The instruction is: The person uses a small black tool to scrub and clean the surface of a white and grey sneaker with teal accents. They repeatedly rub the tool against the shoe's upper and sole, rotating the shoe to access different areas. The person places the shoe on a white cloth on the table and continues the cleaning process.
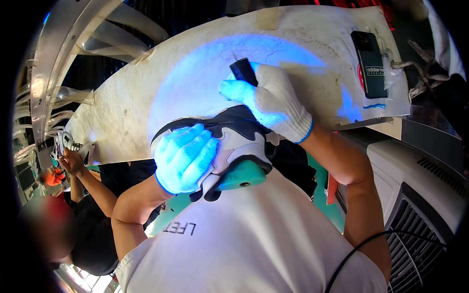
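Observation:
In white knit gloves tinted blue by a light, both my hands are over the near edge of the worktable. My left hand [185, 158] is wrapped over the side of a grey, white and black shoe [239, 145], gripping it against my body. A green shoe last [244, 176] with a round hole fills the shoe's opening. Just above the shoe, my right hand [278, 95] is closed round a short black-handled tool [243, 72]. A thin pale tip sticks out of its far end; its exact kind is unclear.
A stained pale worktable [132, 107] spans the view under a blue light patch. At its right lie a dark phone [369, 63] and a clear plastic bag [391, 73]. A co-worker's hand [72, 161] holds another shoe at far left. A grey vented machine [415, 171] stands at right.

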The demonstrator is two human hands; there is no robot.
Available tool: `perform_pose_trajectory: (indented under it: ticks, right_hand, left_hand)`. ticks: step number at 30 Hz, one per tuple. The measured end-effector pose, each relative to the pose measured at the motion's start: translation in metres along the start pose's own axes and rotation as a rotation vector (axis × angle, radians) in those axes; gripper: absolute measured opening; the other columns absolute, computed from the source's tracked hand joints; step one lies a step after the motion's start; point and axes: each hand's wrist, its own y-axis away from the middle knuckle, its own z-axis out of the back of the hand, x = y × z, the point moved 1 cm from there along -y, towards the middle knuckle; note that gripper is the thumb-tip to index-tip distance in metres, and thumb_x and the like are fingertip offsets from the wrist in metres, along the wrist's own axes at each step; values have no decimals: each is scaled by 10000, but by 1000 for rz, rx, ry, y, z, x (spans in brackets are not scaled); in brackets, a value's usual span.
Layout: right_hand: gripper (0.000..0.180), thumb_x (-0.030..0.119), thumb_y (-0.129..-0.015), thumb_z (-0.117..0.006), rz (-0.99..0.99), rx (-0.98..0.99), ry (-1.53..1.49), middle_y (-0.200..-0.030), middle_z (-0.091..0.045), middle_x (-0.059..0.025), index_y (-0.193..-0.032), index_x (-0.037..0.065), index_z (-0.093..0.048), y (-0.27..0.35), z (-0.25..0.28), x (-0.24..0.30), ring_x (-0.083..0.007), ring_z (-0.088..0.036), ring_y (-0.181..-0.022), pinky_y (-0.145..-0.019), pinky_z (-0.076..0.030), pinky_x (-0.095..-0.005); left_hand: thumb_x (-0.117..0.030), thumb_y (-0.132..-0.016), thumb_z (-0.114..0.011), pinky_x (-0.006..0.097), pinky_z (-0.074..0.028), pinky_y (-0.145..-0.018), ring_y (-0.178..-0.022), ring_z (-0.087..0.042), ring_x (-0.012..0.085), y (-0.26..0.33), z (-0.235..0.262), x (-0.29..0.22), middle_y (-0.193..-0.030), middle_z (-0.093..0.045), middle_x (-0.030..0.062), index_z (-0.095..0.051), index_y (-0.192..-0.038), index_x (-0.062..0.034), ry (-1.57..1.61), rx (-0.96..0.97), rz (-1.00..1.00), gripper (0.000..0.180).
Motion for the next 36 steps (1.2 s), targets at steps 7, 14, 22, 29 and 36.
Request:
perform_pose_trajectory:
  ticks: [7, 14, 22, 29, 36]
  right_hand:
    - [480, 407, -913, -834, 170, 263, 433, -868, -747, -251, -1063, -45, -771, -35, -23, 10, -384, -726, -786, -763, -582, -480]
    - [432, 497, -1030, -781, 3, 88, -214, -871, -697, -4, -1073, 66, -780, -65, -33, 21, -95, -619, -743, -676, -509, -312]
    - [348, 397, -1023, -799, 0, -366, -130, -769, -665, -3, -954, 61, -738, 9, 41, -26, -115, -611, -646, -601, -487, -334]
    - [437, 447, -986, -819, 130, -320, 326, -928, -780, -156, -1092, 25, -771, 44, 31, -29, -278, -741, -841, -791, -586, -438]
    - [516, 519, -942, -825, 107, -188, 636, -1080, -815, -207, -1146, 46, -793, 36, 10, -16, -411, -778, -992, -898, -602, -499]
  left_hand:
    - [-297, -862, -865, 504, -639, -849, -978, -780, 417, -7, 5, 7, -1132, -782, 208, -789, -1185, 19, 135, -16, 62, 459]
    - [-234, -834, -862, 504, -617, -932, -1076, -781, 396, 4, 14, -12, -1210, -789, 185, -774, -1248, -2, -22, -11, -25, 482]
    - [-483, -730, -992, 421, -610, -1001, -1153, -777, 379, -30, 17, 7, -1275, -784, 208, -706, -1361, -47, 309, 73, 854, 819]
    - [-547, -743, -942, 487, -565, -1111, -1309, -697, 421, -24, 26, 23, -1424, -710, 220, -495, -1661, -99, -293, 239, 631, 1115]
    - [-493, -697, -942, 458, -599, -1042, -1187, -760, 399, -19, 18, 59, -1302, -782, 193, -682, -1541, -152, -2, 195, 830, 947]
